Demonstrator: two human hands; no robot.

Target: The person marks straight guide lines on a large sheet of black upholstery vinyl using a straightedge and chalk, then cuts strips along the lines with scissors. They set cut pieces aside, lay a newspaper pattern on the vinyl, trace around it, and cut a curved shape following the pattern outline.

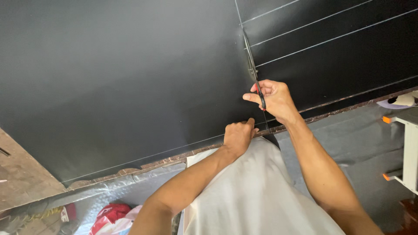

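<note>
A large black sheet [122, 78] lies spread over a table, marked with thin white chalk lines. My right hand [274, 100] grips the red-and-black handles of a pair of scissors [252, 65], whose blades point away from me along a cut in the sheet. My left hand [238, 135] is closed on the near edge of the black sheet, just left of the cut, at the table's edge.
The table's brown edge [165, 162] runs diagonally under the sheet. A red and white bag [111, 217] lies on the floor at lower left. A white frame with orange tips [405, 148] stands at right. Grey covering [361, 139] lies below the table's right side.
</note>
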